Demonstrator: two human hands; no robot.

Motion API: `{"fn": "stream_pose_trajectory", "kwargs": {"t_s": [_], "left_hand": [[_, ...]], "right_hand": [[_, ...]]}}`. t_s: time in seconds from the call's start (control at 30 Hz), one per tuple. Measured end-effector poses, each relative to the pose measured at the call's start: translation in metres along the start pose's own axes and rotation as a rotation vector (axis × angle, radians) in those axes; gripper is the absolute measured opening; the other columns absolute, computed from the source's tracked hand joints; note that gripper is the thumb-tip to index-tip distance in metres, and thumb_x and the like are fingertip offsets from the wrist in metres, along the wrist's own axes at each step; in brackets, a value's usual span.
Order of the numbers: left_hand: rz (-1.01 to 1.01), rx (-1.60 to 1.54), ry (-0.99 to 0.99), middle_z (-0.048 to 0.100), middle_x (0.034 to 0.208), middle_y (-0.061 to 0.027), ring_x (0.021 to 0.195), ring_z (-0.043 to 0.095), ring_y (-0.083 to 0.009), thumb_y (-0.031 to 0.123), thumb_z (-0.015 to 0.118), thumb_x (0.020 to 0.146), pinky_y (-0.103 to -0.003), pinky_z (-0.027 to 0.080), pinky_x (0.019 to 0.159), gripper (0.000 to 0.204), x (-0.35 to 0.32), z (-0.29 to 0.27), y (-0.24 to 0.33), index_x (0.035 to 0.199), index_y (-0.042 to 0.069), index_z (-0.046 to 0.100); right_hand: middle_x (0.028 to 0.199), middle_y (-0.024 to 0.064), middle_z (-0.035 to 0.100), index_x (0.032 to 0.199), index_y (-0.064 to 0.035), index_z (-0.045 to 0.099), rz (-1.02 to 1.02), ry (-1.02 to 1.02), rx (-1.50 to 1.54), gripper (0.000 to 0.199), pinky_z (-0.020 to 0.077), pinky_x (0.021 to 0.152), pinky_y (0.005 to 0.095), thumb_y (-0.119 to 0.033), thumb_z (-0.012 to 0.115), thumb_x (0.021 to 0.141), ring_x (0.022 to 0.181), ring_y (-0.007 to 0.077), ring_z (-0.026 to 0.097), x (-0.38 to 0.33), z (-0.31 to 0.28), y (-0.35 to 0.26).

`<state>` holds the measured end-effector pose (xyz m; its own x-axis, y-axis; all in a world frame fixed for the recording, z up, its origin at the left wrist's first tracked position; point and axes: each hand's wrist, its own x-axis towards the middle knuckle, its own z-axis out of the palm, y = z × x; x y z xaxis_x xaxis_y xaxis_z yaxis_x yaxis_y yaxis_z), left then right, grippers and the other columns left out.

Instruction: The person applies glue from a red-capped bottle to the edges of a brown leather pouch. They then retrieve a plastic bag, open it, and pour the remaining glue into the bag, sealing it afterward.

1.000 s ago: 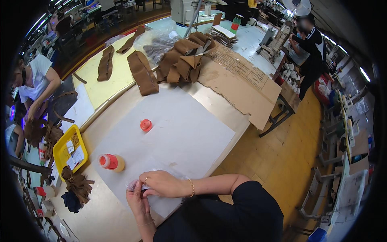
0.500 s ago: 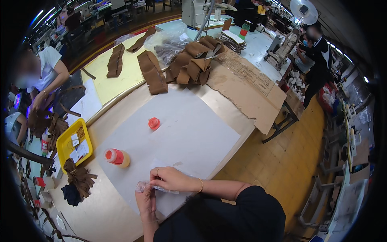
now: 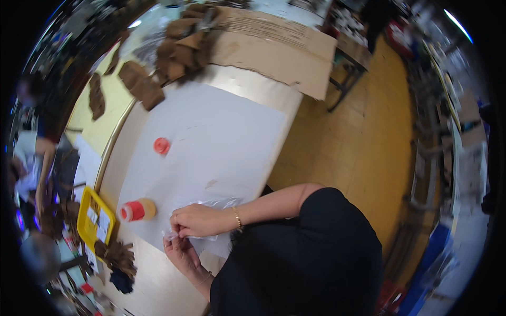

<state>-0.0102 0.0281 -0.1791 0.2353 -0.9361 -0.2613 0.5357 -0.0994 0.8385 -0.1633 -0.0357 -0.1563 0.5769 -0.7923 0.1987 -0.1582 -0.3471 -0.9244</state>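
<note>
Both hands meet over the near part of a pale grey sheet (image 3: 232, 126) on the table. My right hand (image 3: 200, 220) pinches crumpled clear plastic film (image 3: 224, 202), which spreads out behind its fingers. Below it, my left hand (image 3: 182, 254) grips the bunched end of the same film between thumb and fingers. Just left of the hands lies or leans a bottle (image 3: 146, 209) with a red neck and yellowish body; blur hides which. Farther off on the sheet is a small red cap-like piece (image 3: 162, 146).
A yellow tray (image 3: 83, 224) with papers sits at the left, beside a bundle of brown strips (image 3: 116, 255). Brown fabric pieces (image 3: 182, 50) are heaped at the far side, next to a cardboard sheet (image 3: 263, 50). Right of the table edge runs a yellow floor (image 3: 337, 158).
The view has swung, so the table things sit farther left and tilted. Both hands still hold the film, with more of it now showing spread behind the right hand.
</note>
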Motion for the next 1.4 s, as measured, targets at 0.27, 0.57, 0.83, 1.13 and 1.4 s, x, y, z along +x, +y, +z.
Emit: {"fn": "stream_pose_trajectory", "kwargs": {"t_s": [0.27,0.57,0.83,1.13,1.4], "left_hand": [[0.076,0.256,-0.099,0.064,0.094,-0.0083,0.078,0.06,-0.0139,0.004,0.066,0.09,-0.026,0.049,0.071,0.017,0.009,-0.013,0.018,0.104,0.001,0.055],[-0.014,0.551,-0.334,0.064,0.102,-0.0081,0.082,0.06,-0.0152,0.006,0.061,0.094,-0.028,0.049,0.078,0.023,0.013,-0.033,0.012,0.115,0.001,0.054],[-0.461,-0.493,-0.409,0.052,0.133,-0.0179,0.116,0.056,-0.0265,0.014,0.046,0.1,-0.045,0.046,0.101,0.044,0.054,-0.042,0.016,0.138,-0.006,0.038],[0.45,0.713,0.077,0.048,0.133,-0.0224,0.12,0.05,-0.0336,0.018,0.047,0.098,-0.045,0.043,0.101,0.047,-0.008,0.01,0.024,0.139,-0.003,0.042],[0.728,0.82,0.014,0.057,0.105,-0.0102,0.096,0.056,-0.018,0.009,0.057,0.096,-0.03,0.048,0.085,0.018,-0.029,0.07,0.004,0.109,-0.003,0.058]], "right_hand": [[0.091,0.0095,0.063,0.089,-0.0027,0.056,0.114,0.14,0.078,0.017,0.0474,0.075,0.0415,-0.013,0.065,0.08,0.089,0.0284,0.062,-0.01,-0.003,0.001],[0.091,0.0152,0.065,0.09,-0.0016,0.064,-0.059,0.569,0.195,0.012,0.0488,0.081,0.0418,-0.008,0.061,0.08,0.089,0.0322,0.063,-0.025,-0.037,0.002],[0.081,0.0158,0.067,0.09,-0.0025,0.064,-0.033,0.366,0.411,0.017,0.0502,0.075,0.0412,-0.02,0.062,0.088,0.079,0.0325,0.065,-0.048,-0.029,-0.01],[0.069,0.0119,0.065,0.085,-0.0035,0.063,0.107,0.209,0.141,0.039,0.0494,0.068,0.041,-0.042,0.07,0.082,0.07,0.0319,0.065,-0.058,-0.026,0.006],[0.081,0.0146,0.065,0.089,-0.0018,0.064,0.011,0.321,0.139,0.022,0.0498,0.072,0.0402,-0.024,0.065,0.085,0.077,0.0343,0.063,-0.055,-0.034,-0.002]]}}
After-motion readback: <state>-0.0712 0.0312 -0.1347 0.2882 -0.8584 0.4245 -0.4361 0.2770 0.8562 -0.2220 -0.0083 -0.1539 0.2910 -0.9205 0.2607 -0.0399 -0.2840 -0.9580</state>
